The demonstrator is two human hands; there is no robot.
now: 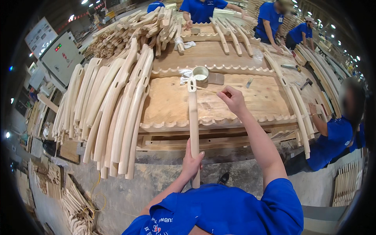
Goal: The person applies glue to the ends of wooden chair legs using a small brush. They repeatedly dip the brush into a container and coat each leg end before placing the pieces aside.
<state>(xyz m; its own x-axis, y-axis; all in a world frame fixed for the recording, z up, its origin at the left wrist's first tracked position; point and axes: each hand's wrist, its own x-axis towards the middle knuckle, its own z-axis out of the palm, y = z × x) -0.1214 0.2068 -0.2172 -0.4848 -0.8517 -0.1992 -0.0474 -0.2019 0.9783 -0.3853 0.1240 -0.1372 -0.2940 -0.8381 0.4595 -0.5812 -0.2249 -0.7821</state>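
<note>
My left hand is wrapped round the lower part of a pale wooden furniture leg, which points away from me over the bench's near edge. Its far end has slotted mortises. Between the fingers of my right hand is a thin wooden stick, its tip at the mortised end. Just beyond that end stands a round can with whitish contents. A crumpled white cloth lies left of the can, and a flat brown block lies to its right.
Scalloped wooden rails cross the workbench. Many similar legs lean over its left side, with more piled behind. Several legs, a hammer and another tool lie on the right. A co-worker stands at right; others work farther back.
</note>
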